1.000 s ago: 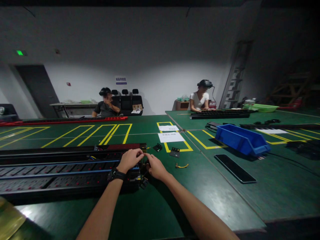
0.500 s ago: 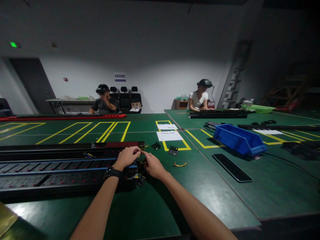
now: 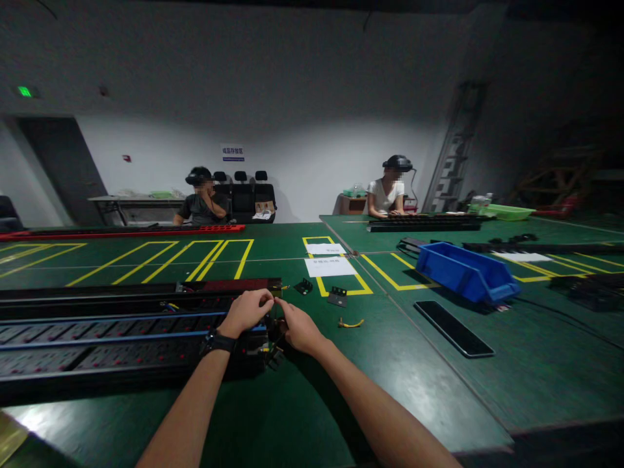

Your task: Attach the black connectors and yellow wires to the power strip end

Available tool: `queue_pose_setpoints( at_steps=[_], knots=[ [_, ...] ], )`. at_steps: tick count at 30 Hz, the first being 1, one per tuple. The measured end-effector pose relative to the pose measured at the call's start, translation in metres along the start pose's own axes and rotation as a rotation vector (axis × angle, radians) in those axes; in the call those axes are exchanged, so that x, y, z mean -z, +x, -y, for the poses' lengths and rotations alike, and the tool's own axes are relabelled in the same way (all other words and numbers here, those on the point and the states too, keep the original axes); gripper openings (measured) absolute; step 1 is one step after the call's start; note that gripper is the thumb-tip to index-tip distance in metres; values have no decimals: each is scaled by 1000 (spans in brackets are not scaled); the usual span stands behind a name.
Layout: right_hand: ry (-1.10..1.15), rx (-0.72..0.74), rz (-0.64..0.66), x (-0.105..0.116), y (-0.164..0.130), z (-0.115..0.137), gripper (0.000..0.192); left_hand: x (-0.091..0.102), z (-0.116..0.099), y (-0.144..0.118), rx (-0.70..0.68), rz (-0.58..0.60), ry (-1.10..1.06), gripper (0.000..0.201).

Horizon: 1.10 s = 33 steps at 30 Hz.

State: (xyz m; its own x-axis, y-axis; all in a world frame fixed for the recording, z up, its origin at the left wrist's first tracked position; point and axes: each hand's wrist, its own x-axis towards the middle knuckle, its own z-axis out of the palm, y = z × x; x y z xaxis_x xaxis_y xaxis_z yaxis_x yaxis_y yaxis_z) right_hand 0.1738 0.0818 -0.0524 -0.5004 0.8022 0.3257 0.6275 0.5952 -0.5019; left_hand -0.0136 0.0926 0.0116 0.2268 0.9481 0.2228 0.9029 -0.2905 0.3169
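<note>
Several long black power strips [image 3: 112, 335] with red switches and blue rails lie side by side on the green table [image 3: 312, 403]. My left hand [image 3: 246, 311], with a black watch on the wrist, rests on the right end of the strips, fingers curled. My right hand [image 3: 298, 327] meets it fingertip to fingertip at that end, where yellow and dark wires [image 3: 270, 351] stick out. Both hands pinch something small there; what it is stays hidden by the fingers.
Two small black brackets [image 3: 337, 296] and a yellow wire piece [image 3: 351, 322] lie to the right of my hands. White papers [image 3: 329, 266] sit in a yellow box. A blue bin [image 3: 461, 271] and a black flat strip [image 3: 453, 327] lie further right. Two people sit at the far side.
The view has shifted slightly. My hands stay together at the strip's end, fingertips drawn a little closer.
</note>
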Motion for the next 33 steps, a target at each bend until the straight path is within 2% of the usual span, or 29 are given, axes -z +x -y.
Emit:
queue_pose_setpoints(
  at_steps=[6, 14, 20, 26, 30, 33],
  knots=[
    [16, 22, -10, -1, 2, -3, 80, 0, 0, -1, -27, -3, 0, 30],
    [83, 10, -56, -6, 7, -12, 67, -2, 4, 2, -44, 2, 3, 29],
    [203, -99, -139, -6, 21, -17, 30, -1, 2, 2, -54, 14, 9, 27],
    [231, -157, -179, -8, 30, -21, 21, -3, 4, 3, -61, 12, -7, 27],
    [256, -244, -230, -6, 29, -20, 16, -3, 4, 3, -58, 8, -7, 29],
    [379, -288, -136, -2, 27, -19, 17, -3, 4, 2, -43, 5, -11, 29]
  ],
)
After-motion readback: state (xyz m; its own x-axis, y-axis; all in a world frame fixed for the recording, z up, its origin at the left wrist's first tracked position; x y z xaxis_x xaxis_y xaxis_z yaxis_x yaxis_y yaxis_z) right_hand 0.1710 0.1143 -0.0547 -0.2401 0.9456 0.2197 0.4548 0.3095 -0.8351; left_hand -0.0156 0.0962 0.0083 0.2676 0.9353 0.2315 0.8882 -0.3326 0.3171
